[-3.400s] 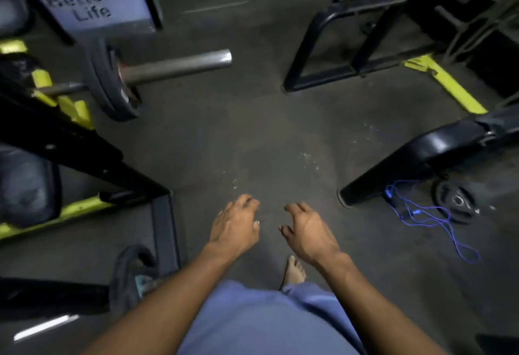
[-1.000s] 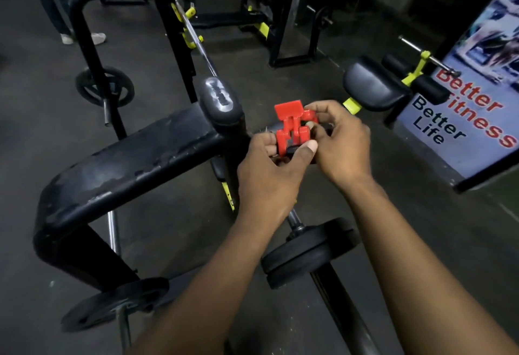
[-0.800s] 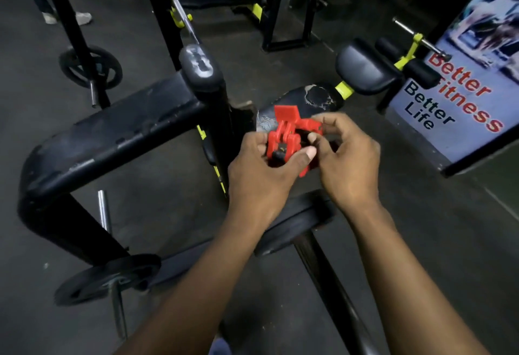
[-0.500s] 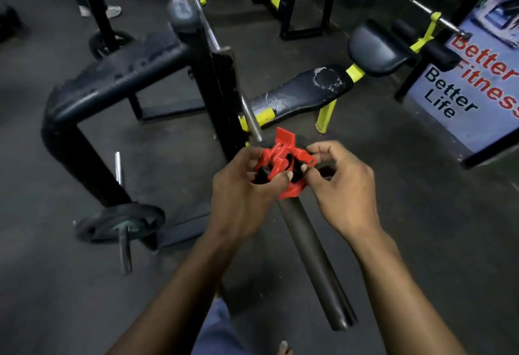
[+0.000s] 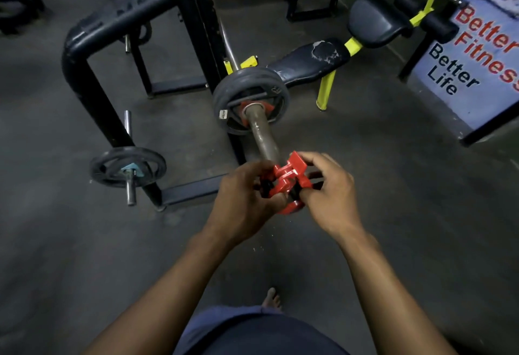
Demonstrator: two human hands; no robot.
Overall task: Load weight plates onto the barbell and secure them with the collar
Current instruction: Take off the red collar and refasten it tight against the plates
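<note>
Gripping red collar (image 5: 283,183) at barbell (image 5: 262,133) sleeve end, left hand (image 5: 241,200) and right hand (image 5: 327,192) both closed on it. Risk: unlatched lever, plate (image 5: 250,99) slides.

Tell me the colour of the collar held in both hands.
Red collar, clearest in the head view, held at the barbell sleeve's end.

Both forearms were bare from the elbow down, with no sleeves, watch or bands in sight. The left hand (image 5: 244,197) and right hand (image 5: 330,194) wore no gloves or rings. Below them showed dark blue shorts (image 5: 252,332) of plain cloth, unmarked. One bare foot (image 5: 271,300) showed its toes just past the shorts' hem.
</note>
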